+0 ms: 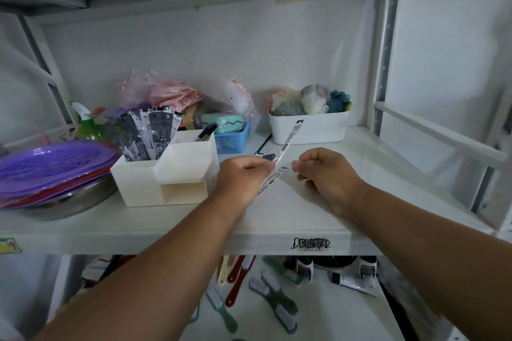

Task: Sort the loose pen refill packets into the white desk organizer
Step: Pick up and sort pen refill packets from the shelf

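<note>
A white desk organizer (144, 183) stands on the shelf left of centre, with several black-and-white pen refill packets (149, 133) upright in its rear left compartment. My left hand (241, 177) pinches one long narrow refill packet (288, 147) that slants up to the right above the shelf. Another packet (263, 153) lies flat on the shelf behind my hands. My right hand (327, 171) hovers just right of the held packet, fingers curled, holding nothing that I can see.
Purple plates (52, 166) sit stacked on a metal bowl at the left. Behind the organizer are a blue basket (232, 141) and a white tub (310, 127) of bath sponges. A shelf post (385, 44) rises at right. Brushes lie on the shelf below.
</note>
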